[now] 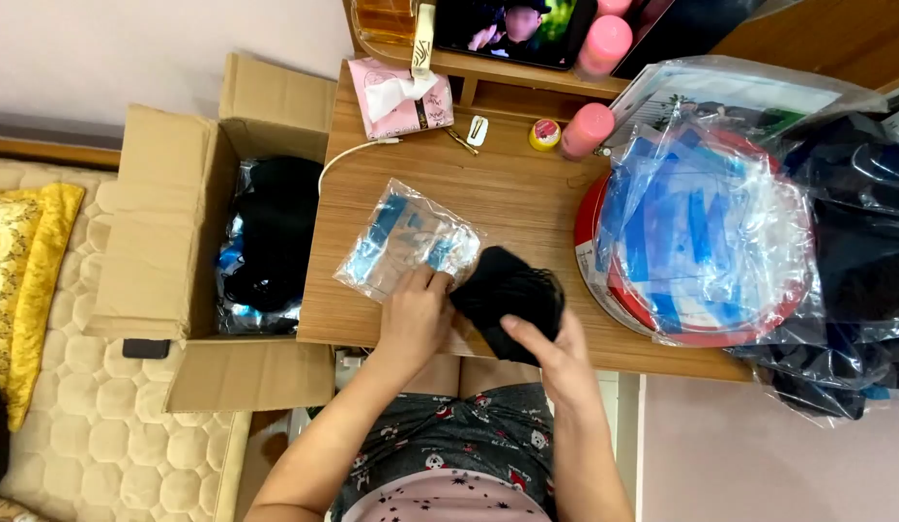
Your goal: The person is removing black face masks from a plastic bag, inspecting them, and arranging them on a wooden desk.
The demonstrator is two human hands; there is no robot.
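cardboard box (169, 232), pink bottle (587, 130), tissue pack (401, 97)

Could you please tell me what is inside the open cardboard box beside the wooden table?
The cardboard box holds black items in clear plastic bags, some with blue showing at the edges. How many there are, and whatever lies beneath them, is hidden by the top ones and the table edge.

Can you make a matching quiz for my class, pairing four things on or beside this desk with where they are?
Things:
1. black cloth
2. clear bag
3. cardboard box
4. pink bottle

Places:
A. beside the desk, open
B. at the desk's back edge
C. held by both hands
D. flat on the desk under the left hand

Pairs: 1-C, 2-D, 3-A, 4-B
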